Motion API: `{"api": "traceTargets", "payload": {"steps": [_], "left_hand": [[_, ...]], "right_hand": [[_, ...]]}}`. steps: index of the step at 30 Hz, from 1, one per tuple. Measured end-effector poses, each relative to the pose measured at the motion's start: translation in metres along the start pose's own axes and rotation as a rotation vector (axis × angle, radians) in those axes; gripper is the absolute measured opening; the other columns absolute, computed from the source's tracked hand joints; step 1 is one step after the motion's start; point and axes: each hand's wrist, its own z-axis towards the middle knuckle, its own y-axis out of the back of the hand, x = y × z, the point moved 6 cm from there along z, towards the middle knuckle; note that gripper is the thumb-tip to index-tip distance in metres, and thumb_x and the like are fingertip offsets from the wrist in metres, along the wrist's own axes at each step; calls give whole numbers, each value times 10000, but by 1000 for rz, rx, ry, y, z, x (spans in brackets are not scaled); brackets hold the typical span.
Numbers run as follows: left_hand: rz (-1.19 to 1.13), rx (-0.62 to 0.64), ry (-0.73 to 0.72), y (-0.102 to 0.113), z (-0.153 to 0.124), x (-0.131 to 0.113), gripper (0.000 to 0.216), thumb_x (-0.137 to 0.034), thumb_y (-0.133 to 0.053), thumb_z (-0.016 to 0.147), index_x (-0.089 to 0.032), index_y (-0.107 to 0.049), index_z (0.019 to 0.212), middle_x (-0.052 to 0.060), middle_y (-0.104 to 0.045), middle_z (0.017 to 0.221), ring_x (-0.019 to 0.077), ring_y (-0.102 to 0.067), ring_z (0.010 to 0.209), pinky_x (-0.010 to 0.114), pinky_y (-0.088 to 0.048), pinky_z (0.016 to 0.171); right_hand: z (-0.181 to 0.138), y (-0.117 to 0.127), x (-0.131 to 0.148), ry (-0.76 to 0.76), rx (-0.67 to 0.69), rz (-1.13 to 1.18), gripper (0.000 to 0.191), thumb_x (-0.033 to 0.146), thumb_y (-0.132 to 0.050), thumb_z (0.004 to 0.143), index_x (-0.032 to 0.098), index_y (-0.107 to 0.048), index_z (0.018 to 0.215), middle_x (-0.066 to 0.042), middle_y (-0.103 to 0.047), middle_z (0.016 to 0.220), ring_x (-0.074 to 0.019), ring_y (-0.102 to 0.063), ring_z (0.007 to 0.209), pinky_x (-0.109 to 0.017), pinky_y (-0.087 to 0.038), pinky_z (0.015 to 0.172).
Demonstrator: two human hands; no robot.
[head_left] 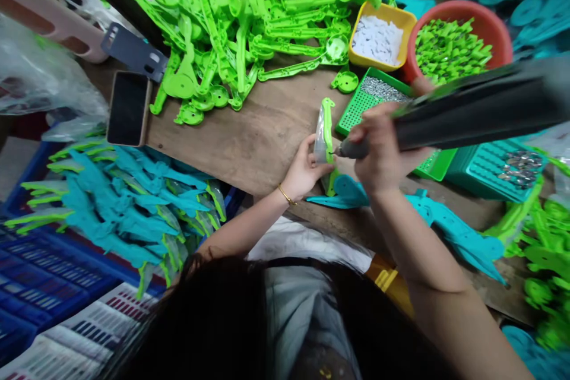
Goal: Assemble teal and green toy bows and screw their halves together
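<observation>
My left hand (306, 169) has its fingers closed around the lower end of a narrow lime-green plastic part (327, 122) with a clear piece along its left side. A dark electric screwdriver (463, 110) is gripped in my right hand (378, 142), its body running up to the right. The screwdriver's tip meets or nearly meets the green part just above my left fingers; exact contact is hard to make out. Below my hands lies a turquoise plastic part (350, 193), partly hidden by my right wrist.
Lime-green plastic parts (214, 29) are heaped at the back. A yellow container (356, 50), a red bowl (503, 41) and a green basket of screws (350, 113) stand at right. A phone (128, 108) lies left, above a blue crate (57, 273) of turquoise-and-green assemblies (124, 196).
</observation>
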Motion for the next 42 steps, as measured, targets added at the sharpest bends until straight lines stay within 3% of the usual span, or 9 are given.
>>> {"api": "traceTargets", "payload": {"steps": [3, 6, 8, 11, 14, 19, 27, 34, 42], "left_hand": [[51, -88, 46, 5, -3, 0, 539, -261, -862, 580, -178, -516, 984, 8, -710, 837, 157, -679, 778, 322, -534, 799], [42, -132, 21, 5, -8, -4, 469, -300, -854, 601, -172, -544, 928, 10, -715, 845, 141, -676, 783, 302, -538, 802], [6, -76, 45, -1, -14, -5, 619, -283, -862, 596, -203, -531, 1113, 7, -718, 902, 145, -685, 821, 295, -544, 801], [-9, 63, 167, -13, -24, 0, 1066, -212, -881, 562, -296, -274, 1434, 21, -719, 976, 165, -700, 791, 311, -566, 742], [21, 53, 202, -14, -29, 6, 1184, -220, -879, 569, -273, -142, 1494, 23, -726, 901, 163, -697, 703, 307, -572, 693], [74, -80, 157, -6, -25, 14, 1012, -266, -880, 564, -191, -300, 1390, 16, -731, 811, 155, -693, 658, 271, -569, 653], [94, -91, 133, -7, -24, 12, 945, -305, -894, 547, -189, -345, 1306, 5, -731, 782, 140, -689, 628, 242, -553, 626], [89, -71, 111, -8, -23, 13, 951, -317, -894, 557, -203, -349, 1328, -6, -725, 782, 153, -693, 655, 267, -550, 650], [69, -61, 111, -10, -25, 14, 1025, -334, -884, 576, -182, -291, 1398, 4, -721, 761, 162, -677, 639, 268, -538, 636]], "right_hand": [[32, 31, 16, 249, -288, 53, 155, 254, -670, 764, 200, -526, 767, 48, -641, 726, -44, -492, 396, -210, -371, 354], [54, 62, -14, 218, -312, -47, 177, 233, -634, 815, 190, -522, 945, 36, -610, 785, -26, -494, 453, -204, -432, 426], [59, 76, -41, 196, -254, -64, 249, 281, -586, 877, 194, -459, 1073, 25, -578, 893, -5, -492, 516, -213, -498, 523], [58, 85, -71, 161, -163, -75, 328, 379, -537, 921, 209, -385, 1157, 0, -534, 1031, -5, -502, 597, -270, -550, 656], [54, 87, -77, 164, -212, -162, 388, 431, -555, 906, 209, -382, 1174, -23, -523, 1047, -35, -511, 625, -317, -542, 686], [50, 80, -64, 179, -286, -231, 381, 454, -607, 860, 205, -438, 1094, 1, -545, 897, -34, -445, 536, -275, -484, 565], [48, 73, -21, 233, -289, -168, 247, 389, -616, 846, 255, -494, 1013, 36, -595, 833, -37, -471, 483, -232, -425, 464], [-11, 51, 36, 154, 6, 28, 208, 308, -654, 829, 332, -628, 1034, 79, -669, 843, -45, -532, 464, -206, -448, 408], [-34, 41, 22, 126, 148, 36, 264, 321, -686, 814, 372, -616, 1064, 82, -591, 724, -63, -485, 442, -205, -418, 387]]}}
